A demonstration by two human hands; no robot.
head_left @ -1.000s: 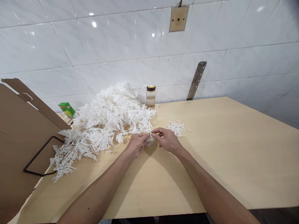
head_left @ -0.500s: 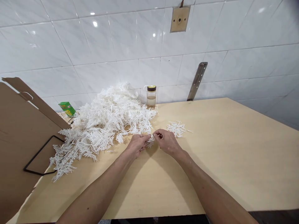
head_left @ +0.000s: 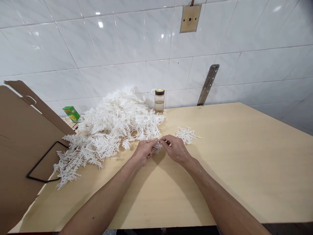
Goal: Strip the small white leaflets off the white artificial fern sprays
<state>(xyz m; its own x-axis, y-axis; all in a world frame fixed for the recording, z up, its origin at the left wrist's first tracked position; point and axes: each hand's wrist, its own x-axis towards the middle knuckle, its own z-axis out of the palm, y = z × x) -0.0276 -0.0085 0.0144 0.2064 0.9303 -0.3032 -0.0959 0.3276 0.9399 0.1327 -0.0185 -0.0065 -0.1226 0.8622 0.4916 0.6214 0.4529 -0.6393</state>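
Observation:
My left hand [head_left: 144, 152] is closed on a small white branching sprig [head_left: 157, 148], which looks like artificial foliage and hangs just below the fingertips. Across from it, my right hand [head_left: 175, 147] pinches at the sprig's upper end, thumb and forefinger almost meeting the left fingertips. Whatever small part lies between the right fingers is too fine to make out. A large heap of white artificial sprigs [head_left: 117, 120] spreads behind and to the left of my hands. Just beyond my right hand lies a smaller pile of white sprigs [head_left: 187, 134].
A lidded bottle [head_left: 159, 101] of pale brown liquid stands by the tiled wall. At the left are a cardboard box [head_left: 29, 130], a black wire frame [head_left: 36, 179] and a green carton [head_left: 71, 113]. A metal bracket [head_left: 208, 85] rises behind the wooden table [head_left: 244, 169].
My right fingertips have come slightly closer to the left ones at the sprig's top. The whole view has shifted a little; the heap and the small pile look the same.

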